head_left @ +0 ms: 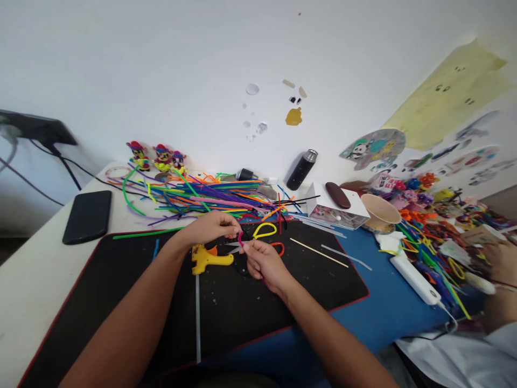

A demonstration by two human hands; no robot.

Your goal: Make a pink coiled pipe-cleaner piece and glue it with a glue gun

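Note:
A bent magenta pipe cleaner [241, 237] spans the gap between my two hands. Its upper end is pinched in the fingertips of my left hand [214, 226]. My right hand [264, 261] grips the lower part, with its fingers curled so that some of the stem is hidden. Just behind the fingers lie scissors with one yellow handle [265, 230] and one orange handle [278, 248]; their blades are partly covered by my right hand. Beside my left wrist, a yellow glue gun [210, 260] lies on the black mat [242, 328], a clear glue stick [197, 318] extending from it.
Many coloured pipe cleaners [226, 194] are heaped behind the mat. A phone [86, 216] lies at left, near small figurines [162, 157]. A black flask [302, 170], white box [337, 205] and bowl [380, 211] stand at the back right. Another person's arm [498, 269] is at far right.

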